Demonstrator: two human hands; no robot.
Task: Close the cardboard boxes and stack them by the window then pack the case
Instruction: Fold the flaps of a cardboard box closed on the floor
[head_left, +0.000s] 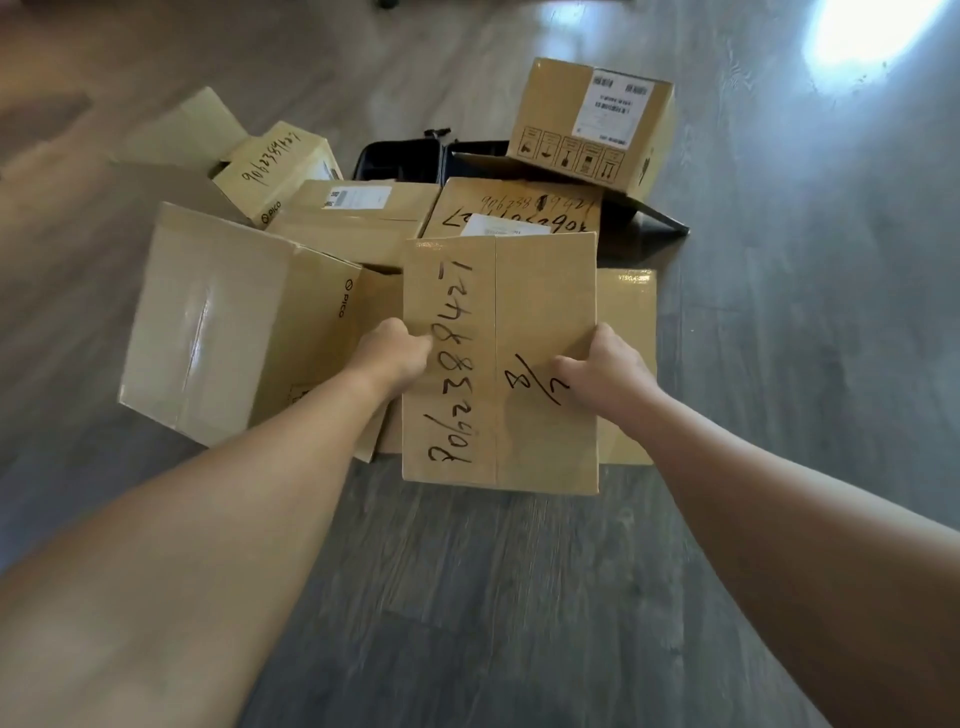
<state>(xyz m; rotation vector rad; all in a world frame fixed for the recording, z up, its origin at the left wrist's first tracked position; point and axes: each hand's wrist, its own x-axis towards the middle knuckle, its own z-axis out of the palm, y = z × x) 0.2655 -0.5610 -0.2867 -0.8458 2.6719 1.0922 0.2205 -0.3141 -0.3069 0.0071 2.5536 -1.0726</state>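
2 hands (392, 353) (605, 366) gripping box (540, 312) sides

Closed numbered cardboard box (540, 364) — foremost among boxes; open black case (400, 158) behind.

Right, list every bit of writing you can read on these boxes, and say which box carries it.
"PICO": side of the big box lying at left.
"PICO": small open box behind it, plus handwritten digits, roughly "906238".
Handwritten number, roughly "906238...", and "B/2": closed box in both hands.
Handwritten digits, partly covered: flat box behind it.
White label and handling symbols on the box on the black case: too blurred.
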